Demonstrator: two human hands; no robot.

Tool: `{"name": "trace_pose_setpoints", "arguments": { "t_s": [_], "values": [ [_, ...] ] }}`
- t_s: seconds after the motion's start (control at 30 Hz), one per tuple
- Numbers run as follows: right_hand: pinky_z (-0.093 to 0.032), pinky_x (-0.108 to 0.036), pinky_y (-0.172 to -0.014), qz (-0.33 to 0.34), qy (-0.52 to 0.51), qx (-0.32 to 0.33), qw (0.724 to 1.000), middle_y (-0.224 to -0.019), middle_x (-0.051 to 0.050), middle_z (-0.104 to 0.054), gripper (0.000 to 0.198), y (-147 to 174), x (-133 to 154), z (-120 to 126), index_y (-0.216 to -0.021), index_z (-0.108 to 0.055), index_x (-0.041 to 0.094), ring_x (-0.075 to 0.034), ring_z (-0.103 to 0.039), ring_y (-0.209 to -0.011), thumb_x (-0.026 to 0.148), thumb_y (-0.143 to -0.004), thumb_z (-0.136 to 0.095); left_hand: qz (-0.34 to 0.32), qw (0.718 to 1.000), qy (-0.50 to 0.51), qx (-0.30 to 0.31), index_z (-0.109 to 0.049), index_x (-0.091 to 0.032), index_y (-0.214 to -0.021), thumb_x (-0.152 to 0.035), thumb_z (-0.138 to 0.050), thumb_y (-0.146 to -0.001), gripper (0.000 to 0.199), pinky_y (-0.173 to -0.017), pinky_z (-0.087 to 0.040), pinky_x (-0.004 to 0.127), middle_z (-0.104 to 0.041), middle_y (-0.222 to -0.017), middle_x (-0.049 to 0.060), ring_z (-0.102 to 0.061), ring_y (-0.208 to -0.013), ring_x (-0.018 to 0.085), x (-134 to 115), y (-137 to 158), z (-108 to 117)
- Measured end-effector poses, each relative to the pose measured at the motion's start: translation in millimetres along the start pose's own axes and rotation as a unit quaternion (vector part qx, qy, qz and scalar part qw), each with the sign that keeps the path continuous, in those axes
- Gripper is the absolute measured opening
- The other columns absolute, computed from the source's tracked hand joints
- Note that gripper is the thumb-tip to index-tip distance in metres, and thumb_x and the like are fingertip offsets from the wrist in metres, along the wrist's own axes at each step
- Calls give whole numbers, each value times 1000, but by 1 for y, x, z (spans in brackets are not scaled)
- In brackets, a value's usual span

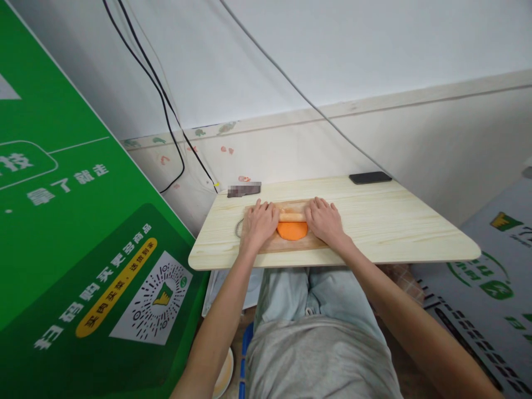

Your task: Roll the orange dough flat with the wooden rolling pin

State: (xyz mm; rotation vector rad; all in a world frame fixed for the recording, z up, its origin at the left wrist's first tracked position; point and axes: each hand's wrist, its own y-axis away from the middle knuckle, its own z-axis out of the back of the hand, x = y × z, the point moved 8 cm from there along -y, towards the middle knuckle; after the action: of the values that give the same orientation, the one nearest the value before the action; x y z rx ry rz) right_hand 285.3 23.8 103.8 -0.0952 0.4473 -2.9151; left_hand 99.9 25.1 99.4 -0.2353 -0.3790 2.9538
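A wooden rolling pin (292,216) lies crosswise over a flat, rounded sheet of bright orange dough (292,231). My left hand (261,221) is curled over the pin's left end and my right hand (325,219) over its right end, so both ends are hidden under the fingers. The near part of the dough shows between my hands, in front of the pin. Beneath everything is a wooden cutting board (282,244), with a small metal loop (238,228) at its left side.
The pale wood-grain table (394,224) stands against a white wall. A black phone (369,177) lies at the back right, and a dark, partly blurred flat object (249,190) at the back left. A green printed panel (103,221) rises on the left, and cables (291,83) hang along the wall.
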Motion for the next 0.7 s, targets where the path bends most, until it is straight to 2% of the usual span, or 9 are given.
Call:
{"name": "trace_pose_setpoints", "arguments": {
  "t_s": [0.1,0.23,0.37,0.53,0.7],
  "values": [
    [-42,-50,-118,12,-7,-16,1000,-150,-26,-65,52,13,3,1,-139,-66,3,-35,-56,-143,24,-112,-26,-22,1000,5,-17,-73,-20,-129,-32,-30,-114,48,-131,-34,55,-66,-155,10,-42,-161,33,-3,14,2],
    [-41,-52,-121,18,-22,-69,997,-155,-28,-63,56,32,5,2,-147,-62,-1,-37,-52,-150,25,-111,-28,-29,997,30,-62,-71,-18,-135,-32,-30,-114,48,-131,-35,53,-66,-156,12,-46,-159,32,-5,36,8],
    [-39,-53,-124,16,-43,-118,992,-159,-26,-59,60,52,6,1,-154,-58,-1,-37,-47,-156,28,-110,-29,-33,995,45,-80,-71,-18,-137,-34,-31,-115,48,-132,-36,52,-67,-156,12,-47,-158,30,-5,54,8],
    [-38,-53,-128,19,-72,-140,987,-163,-25,-56,62,73,9,3,-157,-55,-2,-35,-42,-160,32,-112,-28,-47,992,60,-101,-69,-21,-144,-37,-33,-115,48,-132,-40,50,-65,-158,10,-51,-156,28,-2,72,5],
    [-37,-53,-129,21,-92,-157,983,-163,-23,-57,60,88,11,5,-159,-55,3,-33,-45,-159,33,-113,-30,-53,988,75,-122,-66,-22,-149,-35,-35,-114,48,-132,-40,51,-62,-162,9,-51,-156,27,0,87,6]
  ]
}}
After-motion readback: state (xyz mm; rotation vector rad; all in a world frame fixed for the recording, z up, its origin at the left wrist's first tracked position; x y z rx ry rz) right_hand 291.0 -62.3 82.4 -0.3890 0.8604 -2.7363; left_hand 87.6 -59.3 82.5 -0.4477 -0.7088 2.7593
